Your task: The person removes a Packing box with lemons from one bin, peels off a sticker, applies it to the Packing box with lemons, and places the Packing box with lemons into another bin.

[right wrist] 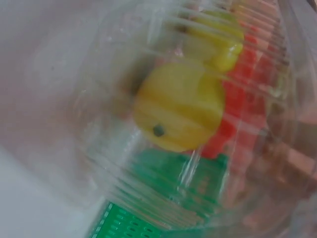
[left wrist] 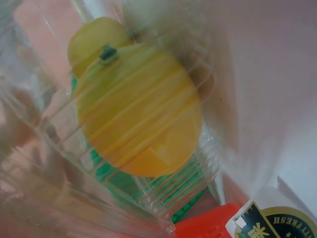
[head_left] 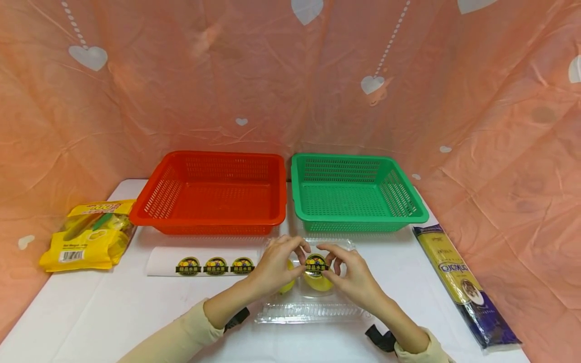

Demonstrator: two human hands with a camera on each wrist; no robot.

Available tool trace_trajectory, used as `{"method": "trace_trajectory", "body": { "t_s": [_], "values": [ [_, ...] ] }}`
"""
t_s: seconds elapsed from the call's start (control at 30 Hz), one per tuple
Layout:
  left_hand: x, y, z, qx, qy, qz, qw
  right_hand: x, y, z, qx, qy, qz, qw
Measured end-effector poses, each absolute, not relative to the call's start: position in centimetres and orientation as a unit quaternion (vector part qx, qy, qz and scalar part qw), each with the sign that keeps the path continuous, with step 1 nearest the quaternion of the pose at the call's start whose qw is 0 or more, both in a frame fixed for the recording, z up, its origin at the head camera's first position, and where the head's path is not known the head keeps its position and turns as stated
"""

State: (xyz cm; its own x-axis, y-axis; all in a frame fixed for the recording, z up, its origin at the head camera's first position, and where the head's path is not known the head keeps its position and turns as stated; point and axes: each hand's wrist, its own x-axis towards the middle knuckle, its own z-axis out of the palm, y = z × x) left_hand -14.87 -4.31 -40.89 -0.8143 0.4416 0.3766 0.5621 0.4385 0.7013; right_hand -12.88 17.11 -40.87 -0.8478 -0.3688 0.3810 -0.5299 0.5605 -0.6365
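A clear plastic clamshell box [head_left: 313,313] lies on the white table. Through its ribbed wall show two yellow fruits, a larger one [left wrist: 141,114] and a second [left wrist: 96,42] behind it. Over the box top is a round black-and-gold label sticker [head_left: 316,263]. My left hand [head_left: 279,264] pinches the sticker's left edge with thumb and forefinger. At the right edge my right hand [head_left: 354,275] pinches it likewise, fingers curved inward. Neither wrist view shows the fingertips on the sticker; the box wall fills most of both.
A white backing strip [head_left: 161,261] with three more stickers lies left of the box. Behind stand a red basket [head_left: 209,222] and a green basket [head_left: 363,220]. A yellow snack bag [head_left: 91,242] sits far left, a yellow-and-purple packet [head_left: 467,287] far right.
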Motion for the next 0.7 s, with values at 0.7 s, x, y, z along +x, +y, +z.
{"method": "trace_trajectory", "body": {
  "t_s": [0.7],
  "values": [
    [-15.3, -4.4, -41.4, -0.282, -0.91, -0.276, 0.127, -13.8, 17.9, -41.0, 0.229, -0.924, 0.273, 0.135]
  ]
}}
